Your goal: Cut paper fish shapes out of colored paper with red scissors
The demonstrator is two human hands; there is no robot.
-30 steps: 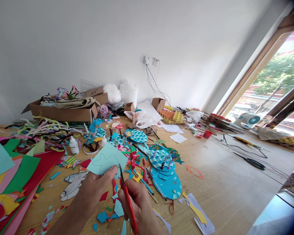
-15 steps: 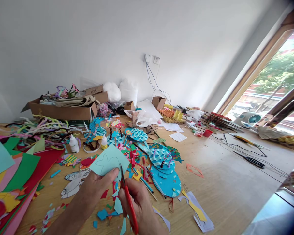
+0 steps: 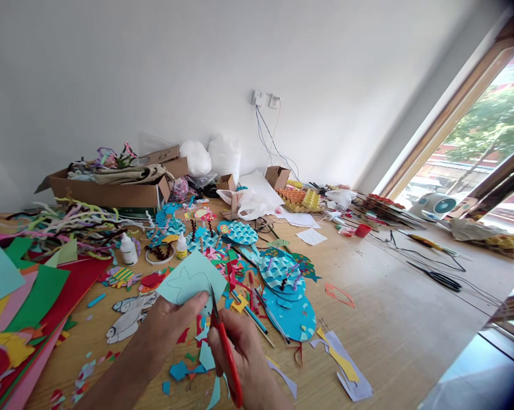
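Note:
My left hand (image 3: 182,314) pinches a light blue sheet of paper (image 3: 188,278) at its lower edge, thumb on top. A fish-like or star-like outline is drawn on the sheet in dark line. My right hand (image 3: 240,347) is wrapped around red-handled scissors (image 3: 229,359), whose dark blades meet the paper's right side. How far apart the blades are is hard to make out. Beneath the hands lie light blue paper offcuts (image 3: 206,356). Left of my left hand are black-and-white paper fish (image 3: 129,324).
Coloured paper sheets (image 3: 43,296) pile up at left, beside pipe cleaners (image 3: 86,228) and glue bottles (image 3: 129,249). Blue paper discs (image 3: 291,313) with wavy strips lie right of centre. Black scissors (image 3: 436,277) and cables rest far right. A cardboard box (image 3: 107,193) stands at the back.
Almost nothing differs; the hands, paper and scissors hold nearly the same place. The view has shifted very slightly.

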